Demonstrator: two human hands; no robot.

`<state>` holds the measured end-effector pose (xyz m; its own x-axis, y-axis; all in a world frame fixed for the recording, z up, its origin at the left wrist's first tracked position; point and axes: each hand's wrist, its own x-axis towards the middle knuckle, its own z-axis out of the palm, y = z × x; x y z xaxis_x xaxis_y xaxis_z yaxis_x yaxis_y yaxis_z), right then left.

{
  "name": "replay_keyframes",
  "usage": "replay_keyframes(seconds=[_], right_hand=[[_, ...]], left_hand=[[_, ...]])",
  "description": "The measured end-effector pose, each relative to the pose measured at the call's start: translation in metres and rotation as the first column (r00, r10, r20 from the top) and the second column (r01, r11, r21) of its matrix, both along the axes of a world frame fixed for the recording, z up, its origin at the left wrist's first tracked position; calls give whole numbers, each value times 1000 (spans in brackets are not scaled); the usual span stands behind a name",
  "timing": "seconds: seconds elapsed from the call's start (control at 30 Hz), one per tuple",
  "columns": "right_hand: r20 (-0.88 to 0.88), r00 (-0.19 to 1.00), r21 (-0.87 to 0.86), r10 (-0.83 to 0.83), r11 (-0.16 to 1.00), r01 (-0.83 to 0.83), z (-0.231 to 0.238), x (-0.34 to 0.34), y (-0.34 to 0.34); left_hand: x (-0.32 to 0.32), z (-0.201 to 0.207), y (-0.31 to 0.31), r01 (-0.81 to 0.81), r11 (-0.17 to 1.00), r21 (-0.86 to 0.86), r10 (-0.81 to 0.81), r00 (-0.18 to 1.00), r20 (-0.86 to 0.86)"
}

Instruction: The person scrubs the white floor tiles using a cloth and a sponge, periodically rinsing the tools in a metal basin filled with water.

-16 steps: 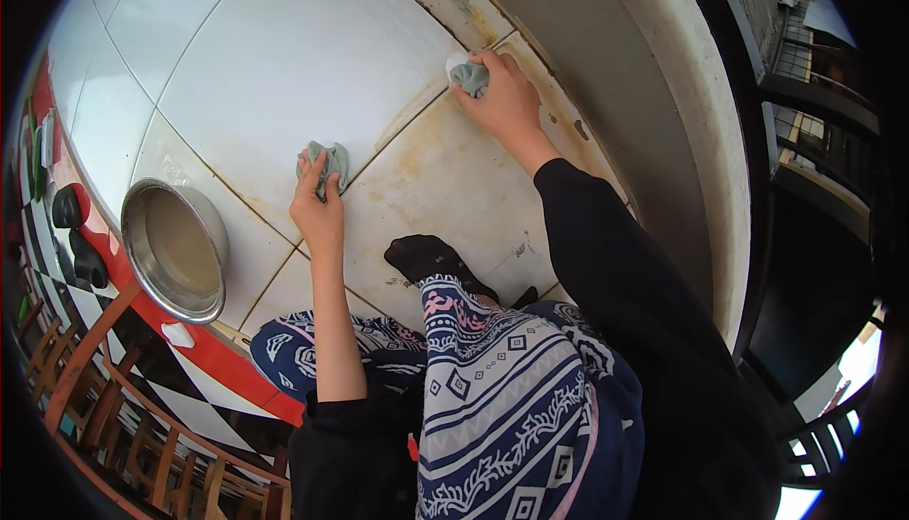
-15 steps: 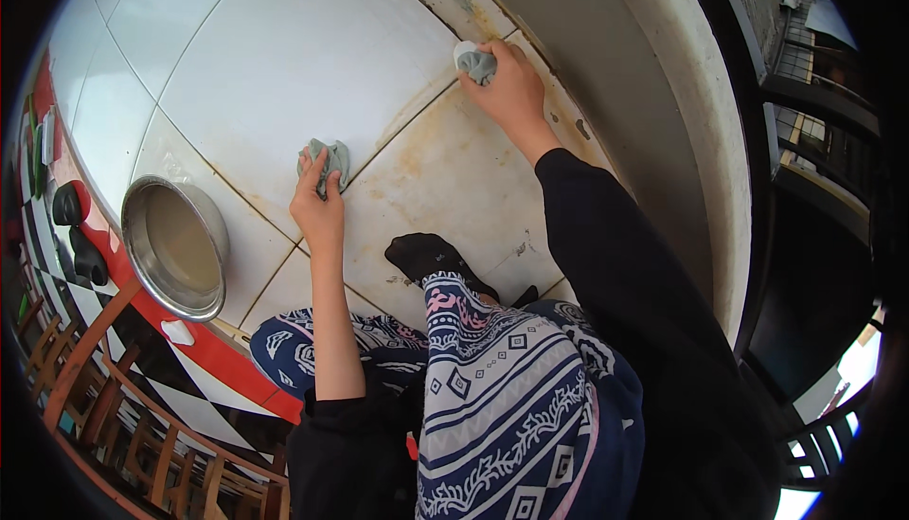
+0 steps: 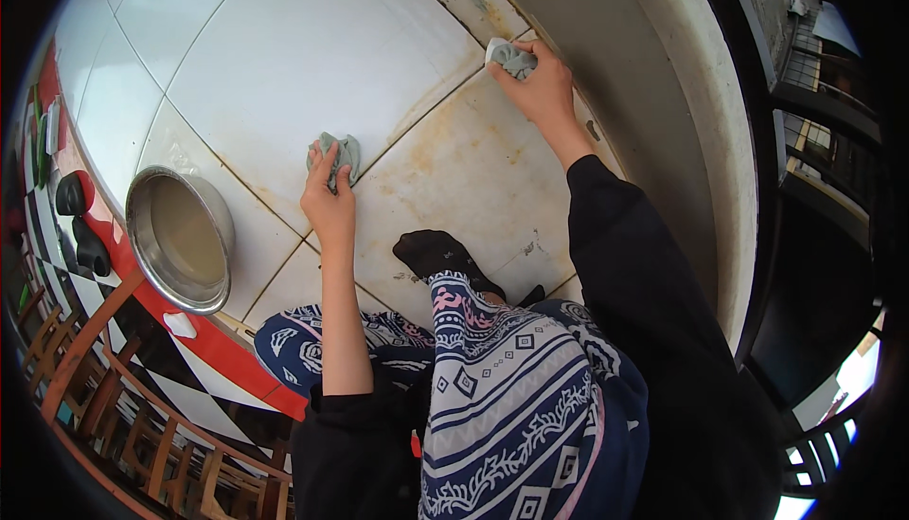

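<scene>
My right hand (image 3: 546,94) reaches to the far edge of the white tiled floor (image 3: 303,56), close to the wall. Its fingers are closed on a grey-green cloth (image 3: 516,62), pressed at a tile seam; a small white piece (image 3: 493,47) shows at the cloth's left side, its kind unclear. Nearer to me, my left hand (image 3: 329,206) rests on the tiles with its fingers curled round a second grey-green cloth (image 3: 347,154). Yellow-brown stains mark the tiles between the hands and along the wall.
A metal bowl (image 3: 223,212) of cloudy liquid stands at the left. Past the red floor edge lie black shoes (image 3: 90,247) and wooden chairs (image 3: 142,406). A grey wall (image 3: 606,37) curves along the right. My foot in a black sock (image 3: 440,257) is below the hands.
My right hand has moved right with its cloth, closer to the wall along the seam. My left hand and its cloth stay at about the same spot. The whole view has shifted slightly.
</scene>
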<state>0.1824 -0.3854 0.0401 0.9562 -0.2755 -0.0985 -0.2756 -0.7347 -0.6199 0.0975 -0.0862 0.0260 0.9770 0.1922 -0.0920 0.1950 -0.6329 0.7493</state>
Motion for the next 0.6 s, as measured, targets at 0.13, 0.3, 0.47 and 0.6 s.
replay_keyframes(seconds=[0.13,0.3,0.47,0.6], right_hand=[[-39,992,-107,122,986,-126,0,-15,16],[-5,998,-168,55,984,-55,-5,4,-1],[10,971,-200,237,952,-230,-1,-41,14],[-12,992,-198,125,972,-125,-1,-1,11]], left_hand=[[2,-2,-3,12,999,-37,-12,1000,12],[0,-5,-5,6,1000,-30,-6,1000,4],[1,-3,-6,10,1000,-17,-10,1000,8],[1,-2,-4,34,999,-25,-34,999,-8]])
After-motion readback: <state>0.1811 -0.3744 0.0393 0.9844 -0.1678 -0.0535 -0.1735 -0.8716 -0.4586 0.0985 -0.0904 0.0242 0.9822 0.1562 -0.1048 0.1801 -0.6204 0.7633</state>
